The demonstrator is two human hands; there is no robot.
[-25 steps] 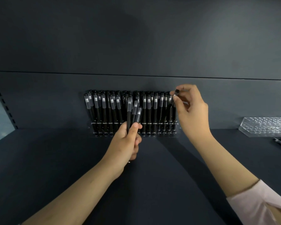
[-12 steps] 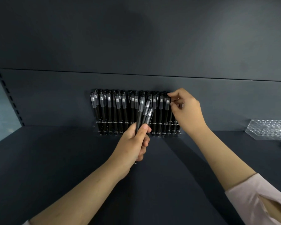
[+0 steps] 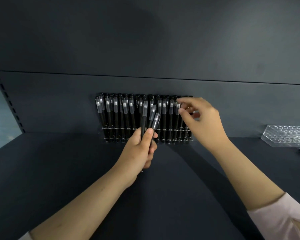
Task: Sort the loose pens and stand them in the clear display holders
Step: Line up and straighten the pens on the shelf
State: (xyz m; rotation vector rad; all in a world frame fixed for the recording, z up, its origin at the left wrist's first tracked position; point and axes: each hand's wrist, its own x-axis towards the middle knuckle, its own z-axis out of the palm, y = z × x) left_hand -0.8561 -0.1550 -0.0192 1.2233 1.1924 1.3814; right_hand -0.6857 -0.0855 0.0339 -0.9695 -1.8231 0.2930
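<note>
Conceivably right hand (image 3: 203, 122), grip unreadable, knocks standing pens (image 3: 116, 115) at the display holder (image 3: 173, 143) end; left hand (image 3: 139, 149) clutches three pens (image 3: 152, 116).

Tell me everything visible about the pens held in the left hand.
Three pens show in the left hand: slim black barrels, each topped by a clear, frosted-looking cap with a pale silvery band inside. They stand caps up, fanned and leaning slightly right. The thumb and curled fingers grip their lower barrels, hiding most of the lower ends. They sit in front of the standing row in the filled display holder; whether they touch it cannot be told.
</note>
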